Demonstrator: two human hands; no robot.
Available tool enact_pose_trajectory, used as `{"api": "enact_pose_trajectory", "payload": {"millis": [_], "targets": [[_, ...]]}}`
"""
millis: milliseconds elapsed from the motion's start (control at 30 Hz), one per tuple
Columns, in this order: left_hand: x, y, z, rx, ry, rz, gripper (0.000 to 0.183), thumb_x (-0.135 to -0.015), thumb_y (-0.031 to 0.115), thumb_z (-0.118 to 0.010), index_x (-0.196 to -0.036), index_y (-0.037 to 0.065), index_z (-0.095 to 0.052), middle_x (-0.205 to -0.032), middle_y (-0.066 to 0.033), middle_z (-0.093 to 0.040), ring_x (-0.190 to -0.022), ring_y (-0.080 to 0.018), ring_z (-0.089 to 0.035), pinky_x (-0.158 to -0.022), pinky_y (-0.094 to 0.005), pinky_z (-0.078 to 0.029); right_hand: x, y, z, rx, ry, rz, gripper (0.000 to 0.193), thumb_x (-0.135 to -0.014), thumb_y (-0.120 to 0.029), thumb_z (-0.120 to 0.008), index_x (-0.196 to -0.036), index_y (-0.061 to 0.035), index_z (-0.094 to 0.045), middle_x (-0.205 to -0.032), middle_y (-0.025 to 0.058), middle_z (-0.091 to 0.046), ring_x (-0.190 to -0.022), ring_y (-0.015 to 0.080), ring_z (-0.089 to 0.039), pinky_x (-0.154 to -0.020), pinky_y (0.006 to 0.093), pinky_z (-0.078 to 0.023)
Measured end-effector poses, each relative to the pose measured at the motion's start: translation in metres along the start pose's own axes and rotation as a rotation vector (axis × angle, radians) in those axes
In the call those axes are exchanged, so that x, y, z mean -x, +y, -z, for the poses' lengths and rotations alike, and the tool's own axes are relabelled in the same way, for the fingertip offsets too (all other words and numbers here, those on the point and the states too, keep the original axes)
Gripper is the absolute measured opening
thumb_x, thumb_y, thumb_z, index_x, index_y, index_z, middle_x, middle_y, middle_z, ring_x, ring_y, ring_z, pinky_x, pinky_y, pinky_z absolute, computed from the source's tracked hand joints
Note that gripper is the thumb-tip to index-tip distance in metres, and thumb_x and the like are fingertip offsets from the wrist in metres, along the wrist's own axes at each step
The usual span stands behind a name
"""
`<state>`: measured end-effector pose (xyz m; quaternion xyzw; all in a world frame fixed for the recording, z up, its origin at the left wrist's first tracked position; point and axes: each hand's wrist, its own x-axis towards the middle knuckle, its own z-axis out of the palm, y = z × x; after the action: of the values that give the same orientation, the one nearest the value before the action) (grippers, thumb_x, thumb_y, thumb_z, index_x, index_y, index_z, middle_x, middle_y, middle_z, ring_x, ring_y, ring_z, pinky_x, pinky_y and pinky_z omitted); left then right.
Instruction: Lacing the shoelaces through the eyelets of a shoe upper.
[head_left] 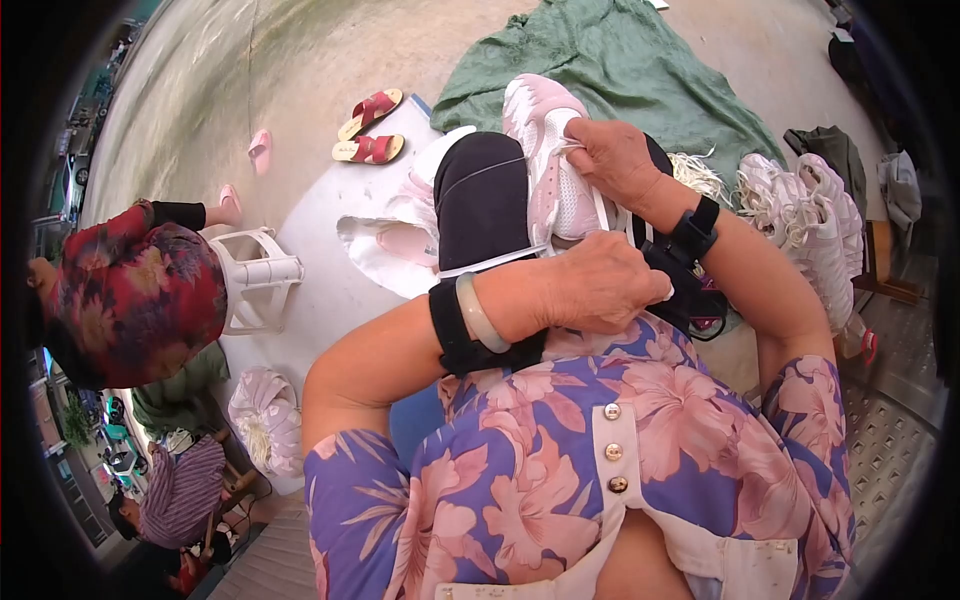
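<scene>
Nearest, the left hand (600,285) lies curled across the lap just above the flowered blouse, its fingers closed near the heel end of a pale pink and white sneaker (550,160); what exactly they pinch is hidden. A pale bangle (478,312) and a black band sit on that wrist. Just beyond, the right hand (612,158) is closed on the sneaker's laces near the tongue, and a black wristband (697,228) sits on its wrist. The sneaker rests on the person's black-clad knee (483,195), toe pointing away. To the right, more white sneakers (805,225) lie in a heap on the floor. Farther off, a green cloth (610,60) is spread out, and red sandals (368,128) lie to the left. At the left edge sits another person in a red flowered top (135,290), beside a white plastic stool (260,275).
</scene>
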<state>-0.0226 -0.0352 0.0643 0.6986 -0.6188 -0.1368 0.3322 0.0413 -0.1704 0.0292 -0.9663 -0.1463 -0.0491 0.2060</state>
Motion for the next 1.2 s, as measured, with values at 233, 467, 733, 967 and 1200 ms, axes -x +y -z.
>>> {"api": "enact_pose_trajectory", "payload": {"millis": [233,467,733,967,1200], "targets": [[-0.008,-0.001,-0.005,-0.037,0.025,-0.072,0.017,-0.067,0.016,-0.063,-0.081,0.008,-0.056,-0.059,-0.0081,-0.056,-0.059,-0.0307,-0.057,-0.060,-0.0403,-0.043,-0.018,-0.017,0.011,0.315,-0.215,0.265,0.004,-0.076,-0.010,-0.054,-0.079,-0.0089,-0.057,-0.070,0.0092,-0.061,-0.068,0.0273,-0.062,-0.057,0.0365,-0.048],[-0.005,0.006,0.007,-0.063,0.041,-0.092,0.029,-0.058,0.021,-0.073,-0.080,0.008,-0.058,-0.064,-0.0052,-0.056,-0.070,-0.0257,-0.056,-0.070,-0.0371,-0.041,-0.028,-0.014,0.007,0.513,-0.231,0.701,0.008,-0.074,-0.013,-0.055,-0.069,-0.0071,-0.058,-0.065,0.0083,-0.061,-0.065,0.0256,-0.063,-0.055,0.0358,-0.048],[-0.001,0.008,0.016,-0.032,0.189,-0.200,0.026,-0.057,0.015,-0.070,-0.077,0.008,-0.055,-0.074,-0.0047,-0.049,-0.070,-0.0233,-0.050,-0.068,-0.0355,-0.039,-0.019,0.015,0.004,-0.339,-0.063,-0.070,0.019,-0.075,-0.020,-0.052,-0.080,-0.0024,-0.059,-0.076,0.0170,-0.062,-0.074,0.0339,-0.059,-0.068,0.0432,-0.046],[0.008,0.008,0.021,0.039,0.192,-0.080,0.014,-0.065,0.011,-0.064,-0.075,0.008,-0.054,-0.067,-0.0067,-0.050,-0.065,-0.0265,-0.052,-0.058,-0.0370,-0.039,0.002,0.039,0.015,-0.416,-0.010,-0.113,0.017,-0.076,-0.013,-0.055,-0.090,-0.0032,-0.060,-0.067,0.0128,-0.055,-0.061,0.0189,-0.053,-0.063,0.0288,-0.045],[0.007,0.011,0.018,0.158,0.213,0.042,0.008,-0.074,0.011,-0.060,-0.073,0.007,-0.054,-0.067,-0.0077,-0.053,-0.065,-0.0296,-0.056,-0.059,-0.0399,-0.040,-0.006,0.009,0.011,0.008,-0.018,0.218,0.016,-0.072,-0.012,-0.059,-0.086,-0.0074,-0.056,-0.072,0.0135,-0.059,-0.072,0.0328,-0.061,-0.063,0.0431,-0.046]]}}
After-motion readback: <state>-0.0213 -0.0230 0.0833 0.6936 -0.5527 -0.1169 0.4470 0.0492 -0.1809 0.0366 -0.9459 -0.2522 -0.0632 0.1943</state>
